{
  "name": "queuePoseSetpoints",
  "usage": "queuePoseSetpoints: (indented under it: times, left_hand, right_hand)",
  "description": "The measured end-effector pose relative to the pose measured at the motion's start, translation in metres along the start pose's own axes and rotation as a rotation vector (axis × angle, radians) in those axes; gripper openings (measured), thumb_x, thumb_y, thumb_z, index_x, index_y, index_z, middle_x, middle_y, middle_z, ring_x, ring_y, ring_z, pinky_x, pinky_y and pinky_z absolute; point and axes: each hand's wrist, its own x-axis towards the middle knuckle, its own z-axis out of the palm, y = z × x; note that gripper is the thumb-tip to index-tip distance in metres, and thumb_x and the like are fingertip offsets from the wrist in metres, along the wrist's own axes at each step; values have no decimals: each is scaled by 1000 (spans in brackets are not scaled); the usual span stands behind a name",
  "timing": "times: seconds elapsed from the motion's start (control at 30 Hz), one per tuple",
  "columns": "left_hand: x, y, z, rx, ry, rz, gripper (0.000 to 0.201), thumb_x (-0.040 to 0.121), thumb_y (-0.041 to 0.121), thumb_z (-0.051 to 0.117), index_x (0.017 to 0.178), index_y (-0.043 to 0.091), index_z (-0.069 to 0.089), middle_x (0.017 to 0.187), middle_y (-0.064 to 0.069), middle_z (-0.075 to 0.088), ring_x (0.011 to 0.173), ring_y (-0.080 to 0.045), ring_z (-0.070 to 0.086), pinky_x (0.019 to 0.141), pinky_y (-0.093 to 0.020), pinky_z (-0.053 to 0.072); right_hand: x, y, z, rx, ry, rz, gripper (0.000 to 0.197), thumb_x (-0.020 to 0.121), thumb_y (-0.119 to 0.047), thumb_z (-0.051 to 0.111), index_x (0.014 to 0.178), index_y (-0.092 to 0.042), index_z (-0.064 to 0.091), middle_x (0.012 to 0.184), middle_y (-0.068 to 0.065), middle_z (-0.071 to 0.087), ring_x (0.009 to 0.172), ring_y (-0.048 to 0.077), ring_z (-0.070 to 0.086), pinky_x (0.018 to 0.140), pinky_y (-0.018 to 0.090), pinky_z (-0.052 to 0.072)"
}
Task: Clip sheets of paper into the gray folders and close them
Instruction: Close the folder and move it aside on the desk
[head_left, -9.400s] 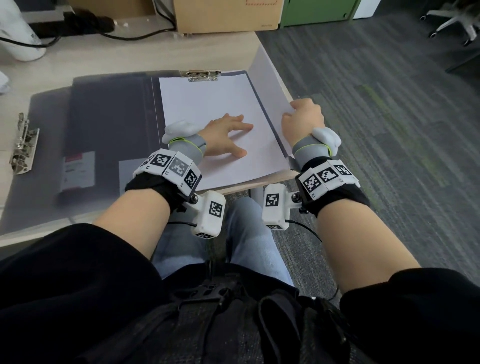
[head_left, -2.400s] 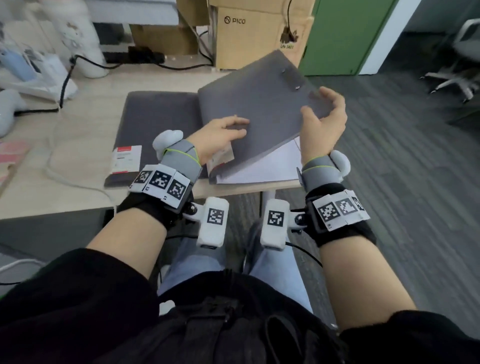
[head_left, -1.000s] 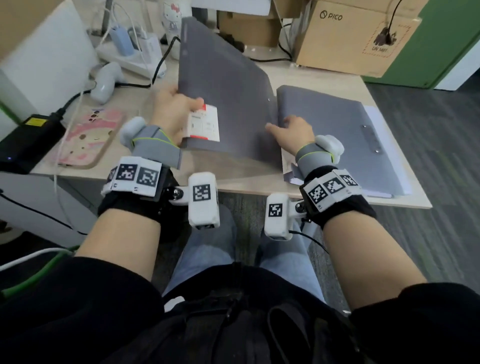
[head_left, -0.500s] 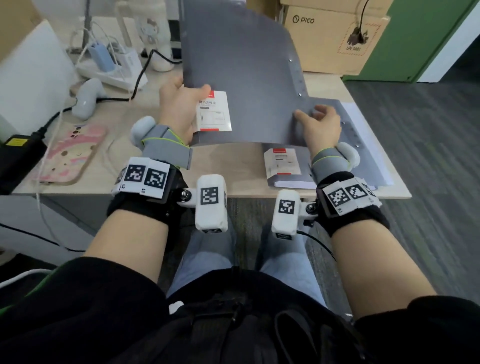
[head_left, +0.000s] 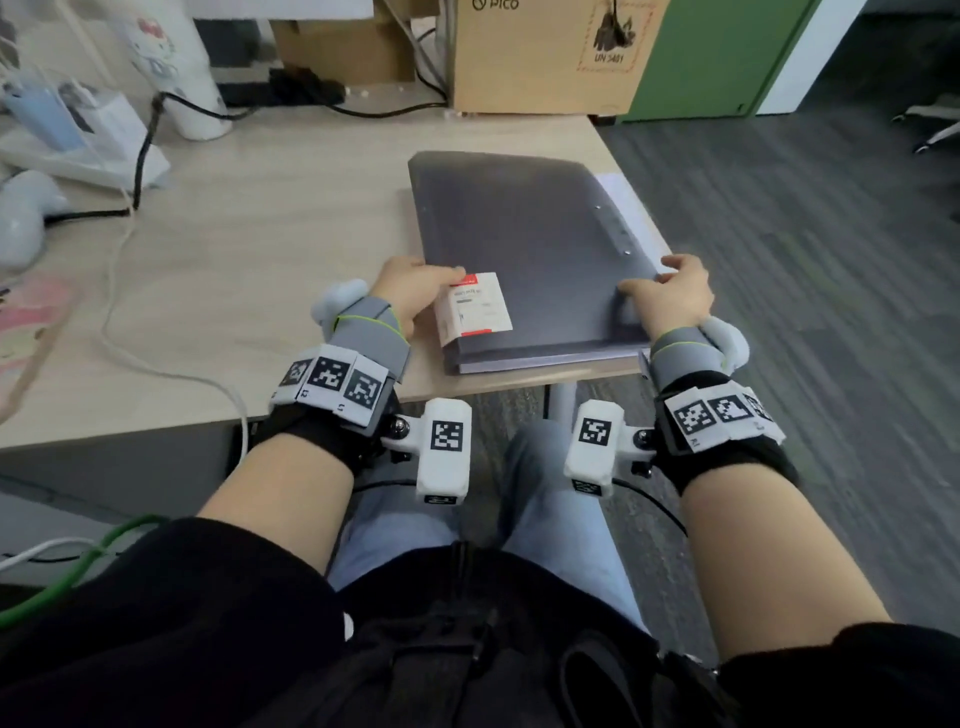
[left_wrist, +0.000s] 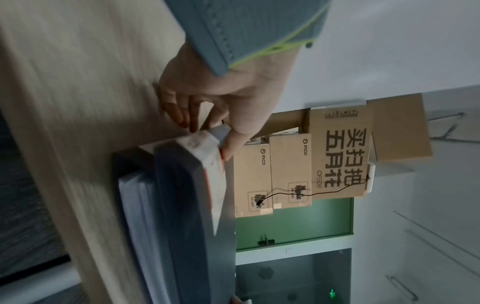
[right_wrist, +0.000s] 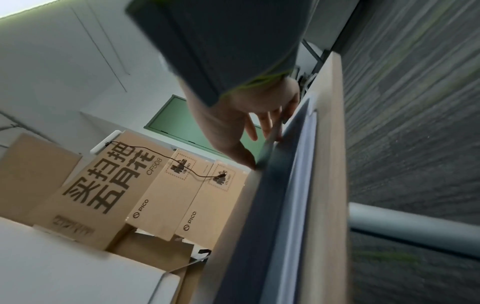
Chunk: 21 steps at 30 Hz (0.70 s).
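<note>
Two closed gray folders lie stacked at the table's right end. The top folder (head_left: 524, 244) carries a white and red label (head_left: 475, 309) at its near left corner. The lower folder (head_left: 524, 359) shows only its near edge, and white paper (head_left: 621, 195) sticks out on the right. My left hand (head_left: 441, 280) pinches the top folder's near left corner, thumb on the label; the left wrist view shows this hand (left_wrist: 207, 131) with its fingers under the folder's (left_wrist: 187, 205) edge. My right hand (head_left: 649, 275) pinches the near right corner, thumb on top, also seen as my right hand (right_wrist: 259, 144) at the cover (right_wrist: 272, 205).
Cardboard boxes (head_left: 550, 52) stand at the back of the wooden table (head_left: 270, 234). A black cable (head_left: 150, 124), a white cable (head_left: 156, 364) and white devices (head_left: 78, 135) lie on the left. The stack sits close to the table's right edge, over grey carpet (head_left: 805, 260).
The gray folder that both hands held up, tilted in the air, has come down flat on top of the other folder. Both hands keep hold of its near corners.
</note>
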Motion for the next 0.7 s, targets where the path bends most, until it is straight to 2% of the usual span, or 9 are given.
queuePoseSetpoints:
  times: [0.03, 0.1, 0.13, 0.2, 0.27, 0.37, 0.5, 0.6, 0.7]
  left_hand:
    - [3, 0, 1, 34, 16, -18, 15, 85, 20, 65, 94, 9, 60, 84, -5, 64, 63, -15, 59, 50, -19, 49]
    - [7, 1, -2, 39, 49, -34, 30, 82, 28, 68, 101, 5, 60, 85, -6, 64, 74, -20, 63, 70, -31, 56]
    - [8, 3, -2, 31, 45, -44, 32, 81, 29, 68, 102, 6, 61, 84, -5, 65, 76, -20, 64, 76, -33, 56]
    - [5, 7, -1, 17, -11, -80, 19, 83, 30, 67, 88, 13, 62, 74, 0, 65, 66, -14, 64, 67, -27, 54]
    - [1, 9, 3, 0, -59, -102, 15, 83, 30, 67, 79, 17, 63, 65, 3, 68, 58, -10, 64, 58, -21, 52]
    - [2, 7, 3, -119, -81, -44, 13, 86, 25, 64, 81, 13, 65, 59, 5, 72, 62, -10, 68, 65, -23, 55]
    - [-4, 12, -10, -229, -56, 36, 14, 89, 20, 58, 80, 10, 63, 53, 4, 71, 50, -8, 68, 52, -21, 55]
    - [-6, 18, -32, -287, -20, 95, 12, 88, 19, 59, 81, 10, 63, 55, 3, 72, 52, -10, 69, 50, -21, 56]
    - [-8, 17, -63, -312, 21, 133, 11, 87, 21, 60, 84, 10, 64, 58, 4, 73, 55, -10, 70, 53, -21, 55]
  right_hand:
    - [3, 3, -2, -38, -6, 3, 61, 77, -22, 67, 134, -12, 47, 132, 9, 57, 124, 28, 51, 101, 32, 39]
    - [3, 5, -2, -127, -8, -10, 66, 75, -31, 67, 135, -13, 46, 134, 11, 55, 128, 31, 46, 104, 38, 37]
    - [3, 6, -1, -161, -17, -14, 68, 75, -36, 67, 135, -13, 46, 134, 11, 55, 127, 32, 47, 103, 39, 38]
    - [2, 8, 3, -151, -44, -29, 73, 72, -44, 67, 135, -12, 47, 132, 12, 58, 124, 31, 52, 103, 39, 40]
    - [0, 9, 6, -87, -35, -47, 76, 71, -44, 69, 135, -12, 47, 133, 12, 56, 125, 30, 52, 106, 39, 41]
    - [-2, 4, 9, -7, 9, -56, 75, 71, -41, 73, 135, -12, 46, 134, 11, 54, 127, 28, 50, 107, 38, 40]
    - [-7, -11, 13, 25, 43, -73, 76, 69, -41, 75, 133, -13, 46, 131, 7, 55, 124, 23, 51, 99, 30, 39]
    - [-14, -27, 17, 61, 32, -100, 72, 72, -39, 75, 133, -12, 47, 125, 5, 59, 117, 19, 55, 87, 19, 37]
    - [-27, -46, 25, 81, 2, -136, 67, 74, -38, 74, 130, -10, 50, 122, 4, 62, 115, 18, 57, 83, 17, 37]
